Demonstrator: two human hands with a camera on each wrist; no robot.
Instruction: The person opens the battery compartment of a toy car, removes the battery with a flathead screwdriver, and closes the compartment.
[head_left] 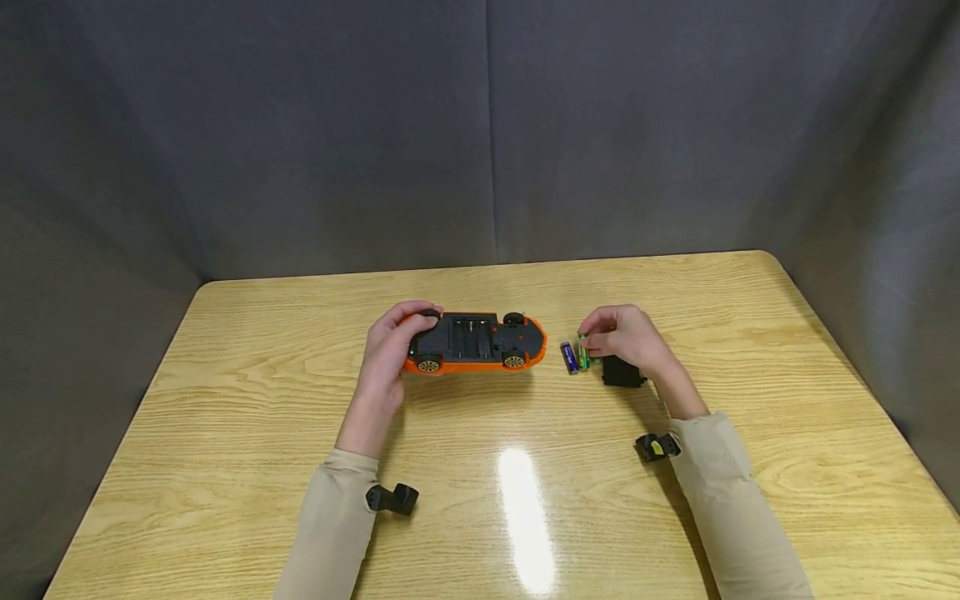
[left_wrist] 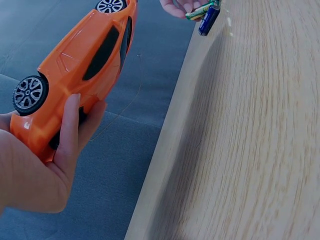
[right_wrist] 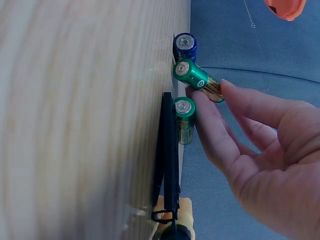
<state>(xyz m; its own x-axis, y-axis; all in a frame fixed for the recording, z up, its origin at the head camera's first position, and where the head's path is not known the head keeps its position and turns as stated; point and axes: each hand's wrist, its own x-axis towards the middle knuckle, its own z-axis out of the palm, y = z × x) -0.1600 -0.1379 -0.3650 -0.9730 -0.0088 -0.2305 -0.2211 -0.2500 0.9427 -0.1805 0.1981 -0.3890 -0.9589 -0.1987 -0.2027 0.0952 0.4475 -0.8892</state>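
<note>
My left hand (head_left: 386, 350) grips the rear end of an orange toy car (left_wrist: 67, 75), with its black underside turned up. An uncovered battery compartment (head_left: 472, 339) shows in that underside. To the right, my right hand (head_left: 624, 335) pinches a green battery (right_wrist: 202, 81) between thumb and fingers, tilted, with one end at the table. A blue battery (right_wrist: 185, 45) lies beside it. Another green battery (right_wrist: 184, 122) lies under the fingers, next to a flat black cover (head_left: 622, 372).
A light wooden table (head_left: 225, 433) carries everything. Past the cover, an orange-yellow object with a black part (right_wrist: 186, 215) is partly hidden. A thin wire (left_wrist: 136, 90) trails from the car. Dark curtains (head_left: 337, 150) stand behind the table.
</note>
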